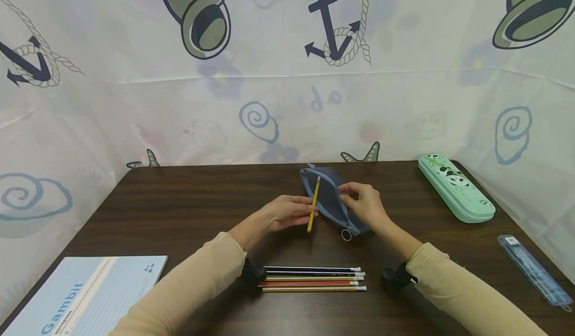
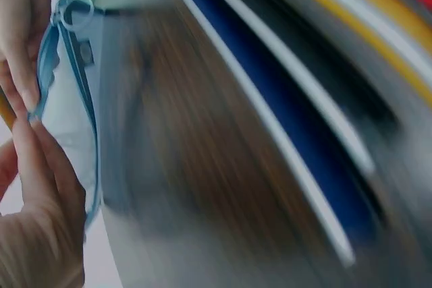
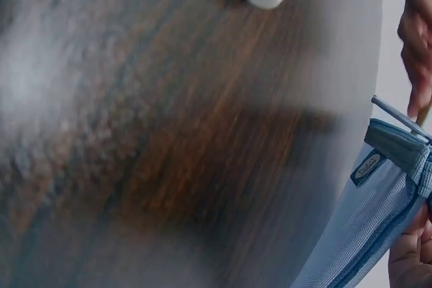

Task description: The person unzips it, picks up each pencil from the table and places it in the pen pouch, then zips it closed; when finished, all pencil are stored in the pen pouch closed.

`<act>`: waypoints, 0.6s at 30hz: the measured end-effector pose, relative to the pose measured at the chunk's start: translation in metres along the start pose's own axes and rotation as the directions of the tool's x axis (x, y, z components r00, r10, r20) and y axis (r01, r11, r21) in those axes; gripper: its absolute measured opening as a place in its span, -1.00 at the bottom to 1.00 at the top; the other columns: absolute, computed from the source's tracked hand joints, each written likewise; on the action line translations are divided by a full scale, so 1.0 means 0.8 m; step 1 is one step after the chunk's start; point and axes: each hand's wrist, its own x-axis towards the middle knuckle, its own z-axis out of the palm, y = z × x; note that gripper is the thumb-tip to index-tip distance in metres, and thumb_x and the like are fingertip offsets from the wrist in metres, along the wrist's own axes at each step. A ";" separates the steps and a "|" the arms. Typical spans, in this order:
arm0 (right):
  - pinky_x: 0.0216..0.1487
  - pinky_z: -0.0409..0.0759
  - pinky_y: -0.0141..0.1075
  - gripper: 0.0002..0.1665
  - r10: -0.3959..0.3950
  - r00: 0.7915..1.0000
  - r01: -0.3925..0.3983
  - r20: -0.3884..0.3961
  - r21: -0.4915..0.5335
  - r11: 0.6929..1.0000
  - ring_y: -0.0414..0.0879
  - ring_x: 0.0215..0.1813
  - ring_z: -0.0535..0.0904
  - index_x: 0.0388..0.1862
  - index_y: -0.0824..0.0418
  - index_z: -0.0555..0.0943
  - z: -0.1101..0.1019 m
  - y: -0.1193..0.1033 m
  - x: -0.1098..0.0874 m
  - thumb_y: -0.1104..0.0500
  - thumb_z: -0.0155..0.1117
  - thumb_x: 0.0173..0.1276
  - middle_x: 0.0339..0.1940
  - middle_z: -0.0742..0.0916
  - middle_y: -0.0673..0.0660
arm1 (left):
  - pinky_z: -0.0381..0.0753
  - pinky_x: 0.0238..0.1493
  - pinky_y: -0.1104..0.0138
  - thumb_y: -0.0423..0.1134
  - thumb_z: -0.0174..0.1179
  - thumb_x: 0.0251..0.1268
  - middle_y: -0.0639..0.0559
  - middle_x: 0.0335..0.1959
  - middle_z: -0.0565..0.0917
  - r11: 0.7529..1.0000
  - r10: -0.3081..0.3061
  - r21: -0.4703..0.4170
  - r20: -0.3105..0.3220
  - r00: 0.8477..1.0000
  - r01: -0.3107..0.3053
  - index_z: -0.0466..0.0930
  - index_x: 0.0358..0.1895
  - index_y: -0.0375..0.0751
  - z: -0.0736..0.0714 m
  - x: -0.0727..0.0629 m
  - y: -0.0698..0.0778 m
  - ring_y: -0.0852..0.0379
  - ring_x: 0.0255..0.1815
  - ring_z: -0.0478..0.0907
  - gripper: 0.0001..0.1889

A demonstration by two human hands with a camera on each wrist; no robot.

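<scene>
A yellow pencil [image 1: 315, 198] stands tilted in my left hand [image 1: 292, 212], its upper end in front of the pouch's opening. The blue mesh zip pouch [image 1: 330, 192] is unzipped and gapes towards me, with a metal ring [image 1: 346, 234] at its near end. My right hand [image 1: 365, 203] pinches the pouch's right edge. Seen from the left wrist, the fingertips of the left hand [image 2: 40, 200] and right hand [image 2: 23, 25] come together at the pouch's edge [image 2: 91, 119]. The right wrist view catches the pouch [image 3: 378, 214] with a small label on its side.
Several pencils [image 1: 314, 282] lie in a row nearer me, eraser ends to the right. A light blue notebook [image 1: 103, 288] lies front left. At the right are a mint green panda pencil case [image 1: 458, 191] and a clear blue flat package [image 1: 534, 271]. Patterned cloth [image 1: 287, 76] hangs behind the table.
</scene>
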 end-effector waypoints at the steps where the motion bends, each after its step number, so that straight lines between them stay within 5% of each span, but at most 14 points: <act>1: -0.52 0.57 -0.45 -0.79 -0.003 1.000 0.003 0.004 0.002 1.000 -0.04 -0.46 0.62 -0.13 0.41 0.63 0.001 -0.001 0.000 0.40 0.25 0.24 -0.40 0.70 0.24 | 0.55 0.12 0.27 -0.44 0.01 0.38 -0.31 0.16 0.51 1.000 0.001 -0.024 -0.012 1.000 -0.001 0.27 0.30 -0.45 0.005 0.003 0.000 0.00 0.06 0.59 -0.55; 7: -0.50 0.59 -0.43 -0.78 -0.009 0.999 0.008 0.033 0.015 1.000 -0.01 -0.42 0.63 -0.11 0.43 0.63 0.002 -0.004 -0.002 0.40 0.24 0.26 -0.30 0.73 0.29 | 0.45 0.22 0.22 -0.46 0.03 0.37 -0.34 0.23 0.44 0.995 0.024 -0.093 -0.099 0.995 -0.033 0.24 0.34 -0.43 0.028 0.015 -0.002 -0.11 0.22 0.45 -0.52; 18: -0.46 0.63 -0.40 -0.76 -0.008 0.998 0.005 0.069 0.038 0.999 0.02 -0.35 0.67 -0.07 0.43 0.63 0.002 -0.009 -0.006 0.38 0.22 0.28 -0.23 0.73 0.31 | 0.57 0.07 0.26 -0.55 0.08 0.28 -0.37 0.15 0.50 0.983 0.090 -0.135 -0.234 0.968 -0.124 0.28 0.29 -0.49 0.061 0.033 -0.008 -0.07 0.04 0.59 -0.50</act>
